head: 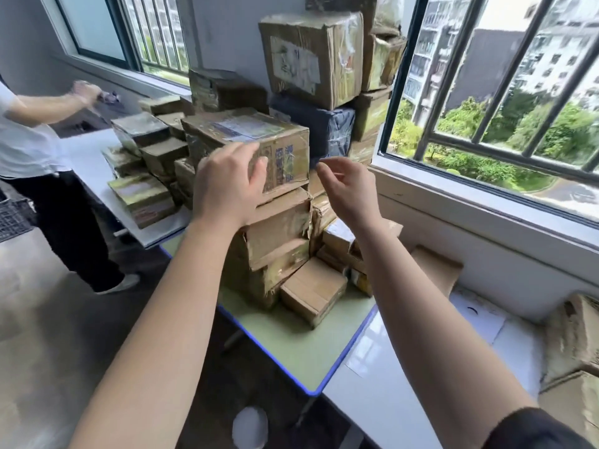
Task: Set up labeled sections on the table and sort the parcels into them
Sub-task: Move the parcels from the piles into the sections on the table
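On the green table point(291, 348) with its blue rim, cardboard parcels point(278, 241) are heaped from the near edge back to the wall, all taped shut so their contents do not show. A small carton point(312, 291) lies tilted at the front of the heap. At the back, a big battered box point(311, 56) sits on a dark blue wrapped parcel point(327, 128). A white table point(389, 400) adjoins the green table's right edge below a barred window point(486, 92), with a paper sheet point(479, 315) on it. Another person point(32, 134) stands at a far table point(94, 163) that carries smaller parcels. The labelled parcel point(246, 131) tops the near stack. The left hand point(227, 186), fingers spread wide, lies against its near upper corner. The right hand point(350, 189) hovers just beside its right end, fingers loosely curled, holding nothing.
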{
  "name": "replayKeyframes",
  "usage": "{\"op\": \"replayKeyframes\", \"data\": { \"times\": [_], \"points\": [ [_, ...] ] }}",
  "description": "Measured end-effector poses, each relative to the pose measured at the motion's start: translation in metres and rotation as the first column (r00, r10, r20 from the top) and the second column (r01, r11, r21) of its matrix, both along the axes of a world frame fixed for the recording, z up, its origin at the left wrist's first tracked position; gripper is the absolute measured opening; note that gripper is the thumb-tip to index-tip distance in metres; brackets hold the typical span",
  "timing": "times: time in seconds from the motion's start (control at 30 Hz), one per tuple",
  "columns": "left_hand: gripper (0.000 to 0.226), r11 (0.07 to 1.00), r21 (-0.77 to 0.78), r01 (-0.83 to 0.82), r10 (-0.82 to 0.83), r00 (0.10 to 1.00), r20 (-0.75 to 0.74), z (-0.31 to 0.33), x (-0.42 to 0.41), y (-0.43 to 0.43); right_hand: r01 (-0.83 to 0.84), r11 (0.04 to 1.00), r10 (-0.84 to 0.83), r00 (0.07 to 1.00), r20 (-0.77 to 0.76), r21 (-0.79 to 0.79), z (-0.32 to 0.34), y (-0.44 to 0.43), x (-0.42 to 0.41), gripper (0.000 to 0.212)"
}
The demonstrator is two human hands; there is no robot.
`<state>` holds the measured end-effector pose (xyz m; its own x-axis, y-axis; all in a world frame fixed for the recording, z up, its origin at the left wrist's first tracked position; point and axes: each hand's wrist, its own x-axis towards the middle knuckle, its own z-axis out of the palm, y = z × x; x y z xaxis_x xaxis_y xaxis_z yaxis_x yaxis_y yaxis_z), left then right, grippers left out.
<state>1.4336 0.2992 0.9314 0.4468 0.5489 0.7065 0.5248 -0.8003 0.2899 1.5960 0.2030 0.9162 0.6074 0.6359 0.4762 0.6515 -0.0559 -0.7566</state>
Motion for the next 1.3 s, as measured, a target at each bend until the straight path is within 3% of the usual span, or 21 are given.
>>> {"op": "replayKeyframes", "data": {
  "times": [0.3,0.6,0.77,1.3],
  "points": [
    [0.032,0.988,0.087,0.124,-0.136,0.978,0.158,0.022,-0.025,0.088,0.177,0.983,-0.174,0.982,0.069,-0.047,0.017,0.095,0.002,0.035],
    [0.035,0.995,0.013,0.1,-0.1,0.992,0.071,0.022,-0.032,0.142,0.288,0.952,-0.298,0.949,-0.105,-0.102,0.016,0.144,-0.001,0.049],
    [0.037,0.995,-0.012,0.094,-0.093,0.993,0.072,0.016,-0.039,0.15,0.342,0.938,-0.347,0.92,-0.184,-0.061,0.02,0.148,-0.005,0.036],
    [0.04,0.998,-0.001,0.068,-0.068,0.989,0.13,0.023,-0.057,0.131,0.449,0.882,-0.411,0.882,-0.231,0.144,0.036,0.102,-0.011,0.035]
  ]
}}
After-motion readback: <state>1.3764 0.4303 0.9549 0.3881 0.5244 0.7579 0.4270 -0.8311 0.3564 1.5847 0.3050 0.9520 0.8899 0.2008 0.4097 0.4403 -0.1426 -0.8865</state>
